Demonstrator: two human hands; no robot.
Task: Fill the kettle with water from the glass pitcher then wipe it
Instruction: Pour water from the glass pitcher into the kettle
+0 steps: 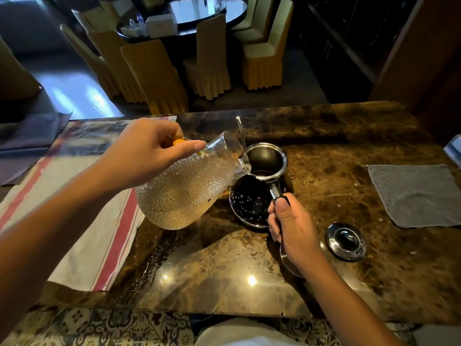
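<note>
Pouring goes best if the left hand (147,156), fingers curled round the glass pitcher (189,186) at its handle, keeps the spout just inside the open kettle (259,186), while the right hand (291,226) clamps the kettle's handle below, steadying it.

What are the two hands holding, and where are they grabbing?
The left hand grips the glass pitcher at its handle near the neck, tipping it. The right hand grips the black kettle by its handle.
</note>
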